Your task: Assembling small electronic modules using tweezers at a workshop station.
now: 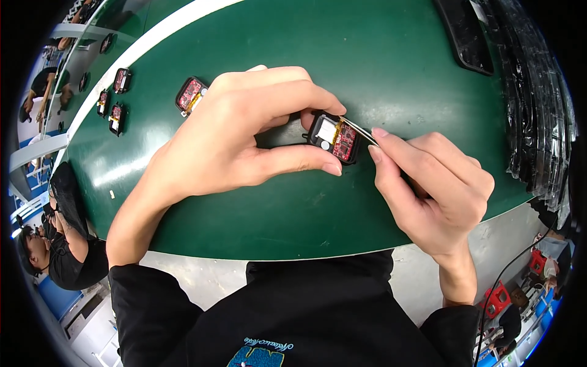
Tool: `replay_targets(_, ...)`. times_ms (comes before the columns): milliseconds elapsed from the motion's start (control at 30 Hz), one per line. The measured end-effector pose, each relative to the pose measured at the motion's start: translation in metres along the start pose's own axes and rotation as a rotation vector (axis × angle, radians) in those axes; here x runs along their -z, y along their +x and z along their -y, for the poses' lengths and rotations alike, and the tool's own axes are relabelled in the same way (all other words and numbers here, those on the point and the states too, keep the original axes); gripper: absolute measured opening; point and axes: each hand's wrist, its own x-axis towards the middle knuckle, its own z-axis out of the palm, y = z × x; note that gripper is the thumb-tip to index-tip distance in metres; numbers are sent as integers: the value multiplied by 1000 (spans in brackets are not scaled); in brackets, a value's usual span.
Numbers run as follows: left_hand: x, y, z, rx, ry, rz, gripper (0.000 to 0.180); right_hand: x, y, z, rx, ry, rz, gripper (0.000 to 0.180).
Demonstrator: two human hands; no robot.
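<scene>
My left hand (244, 128) grips a small black device housing (334, 138) between thumb and fingers, its inside facing up. Within it show a red circuit board, a white block that looks like a battery, and a strip of yellow tape. My right hand (431, 180) pinches a pair of metal tweezers (361, 130), whose tips reach the upper edge of the red board. Whether the tips hold anything is too small to tell. Partly behind my left hand, a similar open housing (191, 96) lies on the green table.
Several more open housings, one of them here (121, 80), lie at the left of the green table (293, 226) near a white strip. A black tray (466, 37) and stacked clear-wrapped black trays (532, 98) stand at the right. Another person (73, 251) sits at the left.
</scene>
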Motion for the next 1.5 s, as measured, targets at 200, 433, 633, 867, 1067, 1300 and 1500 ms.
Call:
replay_targets(200,12,-1,6,85,-123,127,58,14,4,2,-250,233,121,21)
replay_targets(433,10,0,9,-11,-95,129,62,16,5,-1,-242,229,185,19)
replay_targets(633,10,3,6,-13,-69,134,62,15,3,-1,-247,226,185,18)
replay_targets(867,8,1,7,-16,-29,130,62,15,3,0,-259,238,178,19)
replay_targets(1067,8,1,8,-45,-32,123,62,13,1,-2,-239,237,167,19)
replay_targets(1300,8,5,6,-101,-33,118,58,12,1,-2,-203,231,144,19)
replay_targets(1500,8,5,3,-117,-3,125,54,14,1,-3,-178,211,151,19)
